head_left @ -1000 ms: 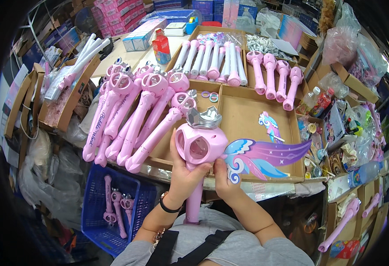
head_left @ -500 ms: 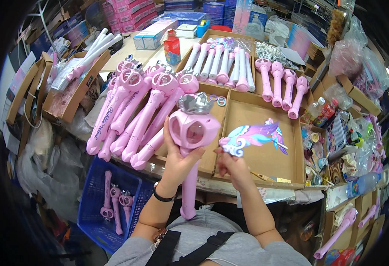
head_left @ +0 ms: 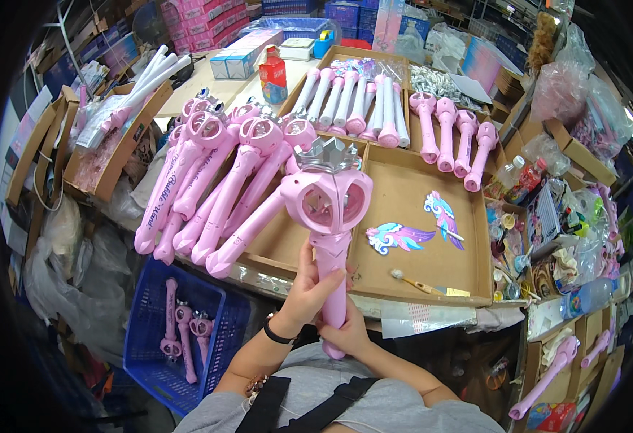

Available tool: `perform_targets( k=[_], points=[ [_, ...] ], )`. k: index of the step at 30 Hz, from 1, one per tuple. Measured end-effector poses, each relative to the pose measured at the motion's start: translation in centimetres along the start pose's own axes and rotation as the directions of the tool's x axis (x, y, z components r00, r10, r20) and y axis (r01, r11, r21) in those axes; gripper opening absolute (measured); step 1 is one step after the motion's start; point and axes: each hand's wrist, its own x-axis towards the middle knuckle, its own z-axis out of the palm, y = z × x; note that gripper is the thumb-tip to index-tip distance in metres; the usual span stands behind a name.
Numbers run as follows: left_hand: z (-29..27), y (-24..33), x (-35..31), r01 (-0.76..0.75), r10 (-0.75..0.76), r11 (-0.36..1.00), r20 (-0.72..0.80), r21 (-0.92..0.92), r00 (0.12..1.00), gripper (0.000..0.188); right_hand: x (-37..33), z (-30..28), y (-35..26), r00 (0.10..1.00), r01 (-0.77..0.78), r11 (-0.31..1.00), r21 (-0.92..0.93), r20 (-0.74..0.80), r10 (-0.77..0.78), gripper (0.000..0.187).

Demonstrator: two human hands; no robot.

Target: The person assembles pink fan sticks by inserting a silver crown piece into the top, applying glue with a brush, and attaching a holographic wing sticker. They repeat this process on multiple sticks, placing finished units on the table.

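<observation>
A pink bubble wand [head_left: 338, 249] with a silver crown top stands upright in front of me. My left hand [head_left: 308, 290] is closed round the middle of its handle, just below the round windowed head. Lower down, my right hand [head_left: 347, 330] grips the handle near its bottom end, its fingers partly hidden behind it. To the right, in a shallow cardboard box [head_left: 381, 169], lie a blue-and-purple wing-shaped piece [head_left: 399, 237] and a similar wing piece [head_left: 443, 216] crossed by a small pale stick. A small brush [head_left: 414, 282] rests at the box's near side.
Several crowned pink wands [head_left: 204, 155] are heaped at the left. A blue basket [head_left: 179, 364] below holds more. White-and-pink tubes [head_left: 356, 101] and crownless pink wands [head_left: 446, 133] lie farther back. Bottles and small pots [head_left: 508, 220] crowd the right side.
My right hand has let go of a wing piece, which now lies in the box, and has moved to the wand's lower handle. My left hand has shifted from the wand's head down its handle.
</observation>
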Motion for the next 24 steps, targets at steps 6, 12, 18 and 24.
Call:
perform_targets(
  k=[6,12,18,24],
  points=[
    [0.0,-0.7,0.1,-0.026,0.025,1.0,-0.041,-0.013,0.999,0.063,-0.4,0.3,0.8,1.0,0.018,0.999,-0.029,-0.011,-0.019,0.042],
    [-0.1,-0.4,0.2,-0.02,0.019,0.999,-0.015,-0.033,1.0,0.056,-0.3,0.1,1.0,0.999,0.036,0.999,-0.032,-0.033,-0.037,0.042],
    [-1.2,2.0,3.2,-0.202,0.197,0.979,-0.138,-0.02,0.971,0.096,-0.9,0.2,-0.9,0.96,0.008,0.981,-0.192,0.277,0.046,0.051],
    [-3.2,4.5,4.5,-0.18,0.166,0.98,-0.147,-0.087,0.975,0.077,3.6,-10.1,-5.3,0.965,0.235,0.749,-0.62,0.06,-0.254,0.027]
  ],
)
